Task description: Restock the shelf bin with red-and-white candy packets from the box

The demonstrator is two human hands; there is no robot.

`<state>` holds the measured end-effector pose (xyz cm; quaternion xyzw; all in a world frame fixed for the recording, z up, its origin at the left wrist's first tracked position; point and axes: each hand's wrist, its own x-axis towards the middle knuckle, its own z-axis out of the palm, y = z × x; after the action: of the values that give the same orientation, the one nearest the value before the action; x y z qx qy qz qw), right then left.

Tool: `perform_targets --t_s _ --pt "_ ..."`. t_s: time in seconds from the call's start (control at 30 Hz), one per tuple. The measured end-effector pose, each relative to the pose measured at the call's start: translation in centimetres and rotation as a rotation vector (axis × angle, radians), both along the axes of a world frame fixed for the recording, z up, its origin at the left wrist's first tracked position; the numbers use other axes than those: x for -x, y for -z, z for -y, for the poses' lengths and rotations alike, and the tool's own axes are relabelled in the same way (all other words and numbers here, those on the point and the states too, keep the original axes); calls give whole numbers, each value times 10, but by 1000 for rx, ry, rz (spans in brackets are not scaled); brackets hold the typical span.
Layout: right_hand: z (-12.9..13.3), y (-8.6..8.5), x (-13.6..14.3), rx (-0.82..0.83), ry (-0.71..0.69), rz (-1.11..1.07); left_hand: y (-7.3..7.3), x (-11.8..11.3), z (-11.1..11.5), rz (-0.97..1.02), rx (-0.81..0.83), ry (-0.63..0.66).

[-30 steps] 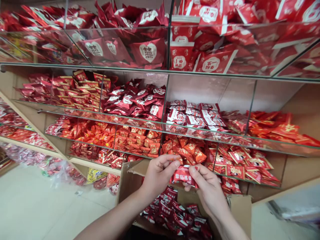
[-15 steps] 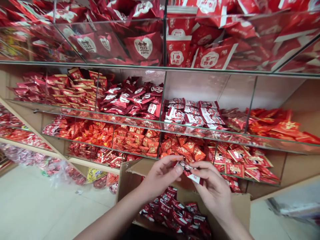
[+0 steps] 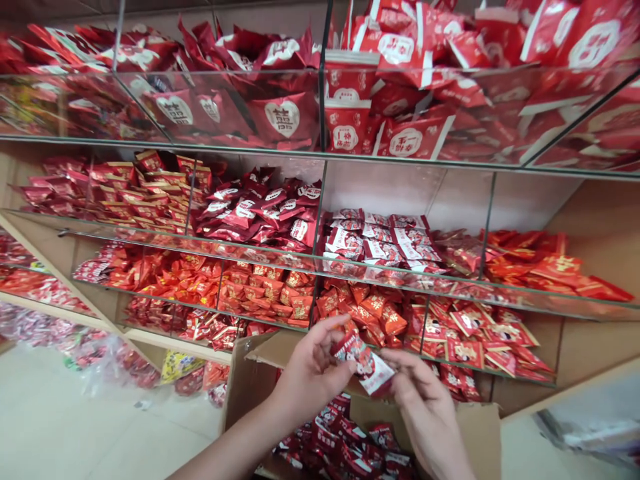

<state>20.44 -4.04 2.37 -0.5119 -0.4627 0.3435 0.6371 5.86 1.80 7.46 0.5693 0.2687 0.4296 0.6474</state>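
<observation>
Between my hands is a small red and white snack packet [image 3: 367, 365] with its printed face turned up toward me. My left hand [image 3: 313, 367] pinches its upper left end between thumb and fingers. At the packet's lower right end, the fingers of my right hand [image 3: 423, 397] are closed on its edge. Below them an open cardboard box [image 3: 480, 430] holds a loose heap of dark red packets [image 3: 345, 437], partly hidden by my hands and forearms.
Ahead, glass-fronted shelves [image 3: 260, 252] hold many red packets. Similar red and white packets [image 3: 385, 240] lie in neat rows in a middle compartment. Larger red bags [image 3: 283, 117] fill the top shelf. Bagged sweets [image 3: 135, 363] lie on the pale floor [image 3: 75, 420] at left.
The packet has turned so that its printed face shows more fully. Both hands have dropped slightly, and the view has tipped up a little, showing more of the top shelf.
</observation>
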Motion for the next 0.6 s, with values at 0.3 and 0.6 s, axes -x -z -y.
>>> perform_targets --t_s 0.3,0.6 --pt "4 -2 20 77 6 -81 21 -1 9 -1 117 86" --pt "7 1 -8 -69 -167 502 13 22 -2 -509 -84 361"
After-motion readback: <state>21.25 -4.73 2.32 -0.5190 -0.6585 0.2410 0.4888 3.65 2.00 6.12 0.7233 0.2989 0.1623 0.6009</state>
